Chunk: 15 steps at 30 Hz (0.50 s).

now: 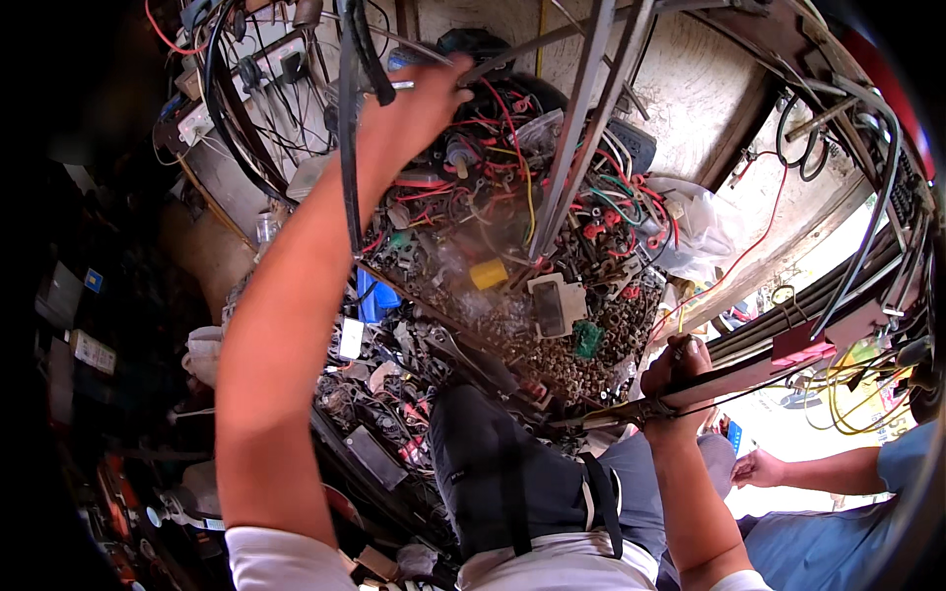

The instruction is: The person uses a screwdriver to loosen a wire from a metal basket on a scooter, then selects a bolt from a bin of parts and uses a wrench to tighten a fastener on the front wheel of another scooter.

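Observation:
My left hand (419, 103) reaches to the far side of a heap of small parts, beside a dark bundle (478, 47) and the end of a metal bar. Its fingers are partly hidden and slightly blurred, so any hold is unclear. My right hand (675, 376) is closed in a fist, thumb on top, by a long pinkish rail (739, 377); what it grips, if anything, is too small to name. Between the hands lies the heap of screws, nuts and fittings (616, 360), with a yellow piece (487, 274), a white rectangular plate (558, 304) and red-lugged wires (601, 222).
Upright metal bars (576, 133) cross the heap. Sockets with plugs and black cables (271, 69) stand at the far left. A clear plastic bag (695, 222) lies right of the heap. Another person's hand (757, 469) and blue sleeve are at the lower right.

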### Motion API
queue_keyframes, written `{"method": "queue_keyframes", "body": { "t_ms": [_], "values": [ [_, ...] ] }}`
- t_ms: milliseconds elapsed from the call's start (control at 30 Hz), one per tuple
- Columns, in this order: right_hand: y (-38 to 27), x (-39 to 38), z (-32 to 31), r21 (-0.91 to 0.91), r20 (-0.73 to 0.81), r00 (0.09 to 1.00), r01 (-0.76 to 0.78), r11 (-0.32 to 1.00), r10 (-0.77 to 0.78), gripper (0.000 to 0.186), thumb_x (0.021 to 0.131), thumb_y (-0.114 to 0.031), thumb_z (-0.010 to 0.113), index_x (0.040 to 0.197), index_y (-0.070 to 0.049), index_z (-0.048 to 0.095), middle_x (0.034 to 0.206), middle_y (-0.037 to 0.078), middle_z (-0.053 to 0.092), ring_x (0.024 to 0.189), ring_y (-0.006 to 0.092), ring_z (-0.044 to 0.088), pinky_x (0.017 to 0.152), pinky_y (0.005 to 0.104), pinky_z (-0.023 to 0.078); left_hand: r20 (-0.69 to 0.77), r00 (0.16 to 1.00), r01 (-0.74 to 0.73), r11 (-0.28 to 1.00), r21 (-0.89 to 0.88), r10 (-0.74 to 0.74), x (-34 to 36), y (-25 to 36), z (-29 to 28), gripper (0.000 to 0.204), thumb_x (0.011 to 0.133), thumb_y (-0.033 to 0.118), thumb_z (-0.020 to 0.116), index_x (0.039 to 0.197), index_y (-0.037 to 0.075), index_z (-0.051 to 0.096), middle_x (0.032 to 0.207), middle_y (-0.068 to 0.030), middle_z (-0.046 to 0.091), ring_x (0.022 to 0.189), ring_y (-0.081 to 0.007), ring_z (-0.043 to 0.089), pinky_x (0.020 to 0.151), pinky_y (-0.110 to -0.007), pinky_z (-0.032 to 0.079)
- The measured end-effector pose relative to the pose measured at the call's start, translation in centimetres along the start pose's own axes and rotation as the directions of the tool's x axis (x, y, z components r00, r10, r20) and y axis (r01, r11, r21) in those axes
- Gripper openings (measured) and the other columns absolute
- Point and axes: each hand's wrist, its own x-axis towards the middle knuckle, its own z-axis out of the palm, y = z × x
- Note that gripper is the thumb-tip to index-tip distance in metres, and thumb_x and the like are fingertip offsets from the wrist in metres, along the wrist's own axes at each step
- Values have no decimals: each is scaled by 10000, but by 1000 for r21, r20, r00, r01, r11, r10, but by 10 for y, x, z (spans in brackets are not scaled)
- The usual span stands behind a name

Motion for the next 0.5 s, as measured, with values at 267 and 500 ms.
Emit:
{"method": "queue_keyframes", "body": {
  "t_ms": [267,500],
  "values": [
    [-2,1,-9,-14,34,999,-7,1000,7,212,878,-287,530,881,-76,520,583,-3,451,459,92,389,419,231,282,117,971,208,495,-844,-208,1,3,-20,277,873,256,593,1023,22,597,724,-79,619,647,-106,591,602,-254,476],
    [-1,-1,-3,9,39,999,-3,1000,2,189,876,-272,539,880,-84,517,589,-10,443,464,83,377,418,215,278,129,984,148,968,-201,-123,-81,-28,23,198,745,144,619,884,3,618,766,-201,606,749,-337,621,697,-419,495]
  ]
}}
